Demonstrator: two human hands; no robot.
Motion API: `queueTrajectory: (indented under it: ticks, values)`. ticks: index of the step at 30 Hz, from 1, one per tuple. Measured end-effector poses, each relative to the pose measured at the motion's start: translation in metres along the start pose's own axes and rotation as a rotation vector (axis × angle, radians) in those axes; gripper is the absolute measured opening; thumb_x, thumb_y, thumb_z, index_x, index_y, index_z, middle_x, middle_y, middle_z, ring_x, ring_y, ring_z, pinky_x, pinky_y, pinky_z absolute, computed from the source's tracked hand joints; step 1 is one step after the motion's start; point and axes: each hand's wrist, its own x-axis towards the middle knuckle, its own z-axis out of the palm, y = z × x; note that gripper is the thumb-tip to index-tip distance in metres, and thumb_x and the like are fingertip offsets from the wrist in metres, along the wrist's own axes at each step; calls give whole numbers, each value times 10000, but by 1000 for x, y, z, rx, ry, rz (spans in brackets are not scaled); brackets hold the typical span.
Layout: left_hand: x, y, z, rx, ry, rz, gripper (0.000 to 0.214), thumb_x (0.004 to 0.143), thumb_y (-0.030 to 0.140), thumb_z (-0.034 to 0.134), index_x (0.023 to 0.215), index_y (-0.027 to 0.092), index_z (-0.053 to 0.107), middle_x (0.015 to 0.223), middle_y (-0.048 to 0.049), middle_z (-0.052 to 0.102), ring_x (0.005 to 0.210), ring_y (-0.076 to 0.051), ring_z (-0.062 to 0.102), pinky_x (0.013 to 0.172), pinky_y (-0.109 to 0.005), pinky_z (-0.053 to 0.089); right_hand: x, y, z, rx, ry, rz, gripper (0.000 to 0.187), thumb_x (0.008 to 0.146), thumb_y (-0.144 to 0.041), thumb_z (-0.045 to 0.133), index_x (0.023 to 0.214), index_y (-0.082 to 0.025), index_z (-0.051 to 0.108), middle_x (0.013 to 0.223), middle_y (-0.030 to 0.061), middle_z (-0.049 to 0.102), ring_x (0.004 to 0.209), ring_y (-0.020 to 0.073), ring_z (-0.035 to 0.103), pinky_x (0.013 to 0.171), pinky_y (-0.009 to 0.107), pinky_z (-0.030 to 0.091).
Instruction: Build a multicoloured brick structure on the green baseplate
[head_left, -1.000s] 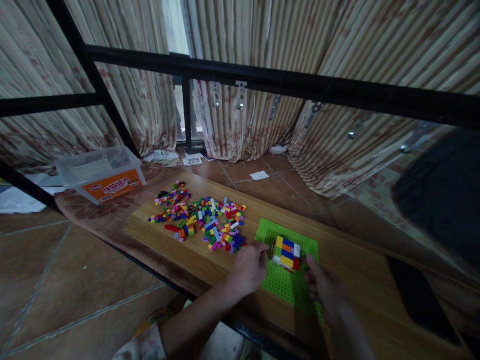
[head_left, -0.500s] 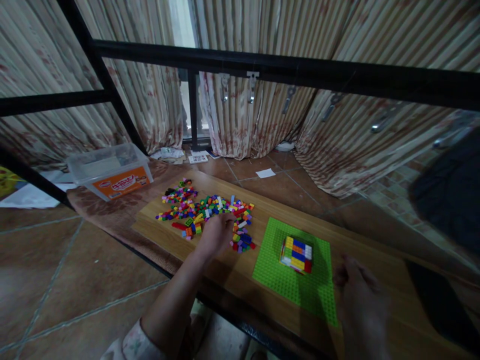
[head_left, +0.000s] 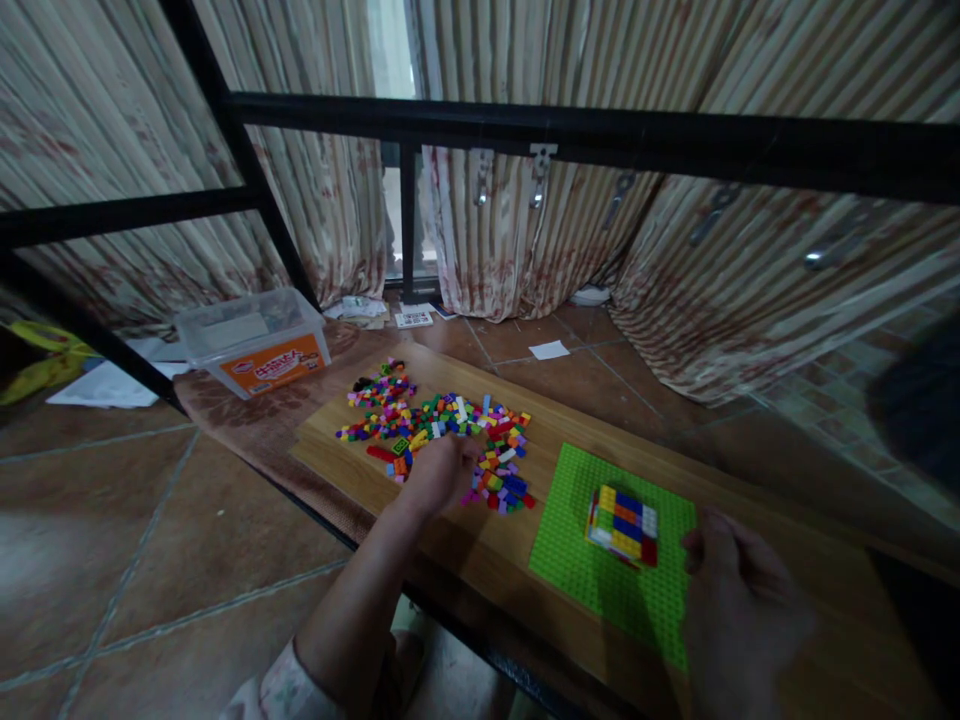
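Observation:
My left hand (head_left: 441, 474) is over the near side of a pile of small coloured toy bricks (head_left: 457, 411). Its fingers are curled together, and whatever they may hold is hidden. At the right edge of a green studded baseplate (head_left: 574, 510) is my right hand (head_left: 742, 600), blurred, with thumb and fingers closed; I cannot make out anything in them. A block built of toy bricks (head_left: 624, 524), topped in yellow, blue, orange, white and red, stands on the baseplate between the two hands.
Pile and baseplate lie on a wooden board (head_left: 465, 545). A clear plastic box (head_left: 255, 340) with an orange label stands on the brown cloth at the left. A dark flat object (head_left: 911, 610) lies far right. Black metal bars (head_left: 525, 115) cross before the striped curtains.
The view has turned slightly left, so things appear further right. My right hand is closer to the baseplate and overlaps its edge. My left hand stays curled at the pile.

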Motion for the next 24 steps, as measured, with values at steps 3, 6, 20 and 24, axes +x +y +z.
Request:
queueTrajectory:
  ticks: [3,6,20,24]
  values:
    - [-1,-2,2,45,-62,60,243,752,112,534,844,213,735,863,-32,735,832,-178,660,759,-236,464,-5,-1,5,-18,-33,-43,305,804,-436,608,906,-158,682,677,-1,596,626,150,548,626,279,450]
    - [-2,0,2,128,-78,58,233,752,149,554,882,213,736,907,-55,728,878,-210,659,789,-276,472,-9,-4,11,-24,-69,-39,307,802,-437,604,906,-159,684,661,0,602,630,158,565,657,290,473]
    - [-8,7,8,256,-63,30,221,801,131,497,901,188,686,988,-93,686,879,-228,658,791,-305,473,-16,-2,16,-70,-134,-63,342,817,-487,593,885,-164,684,680,19,648,677,187,621,712,310,503]
    - [-7,6,10,271,-67,31,203,845,151,475,903,169,668,976,-105,674,832,-215,650,761,-297,465,-16,-3,18,-52,-141,-75,335,823,-471,591,883,-156,684,655,13,635,655,177,616,707,302,500]
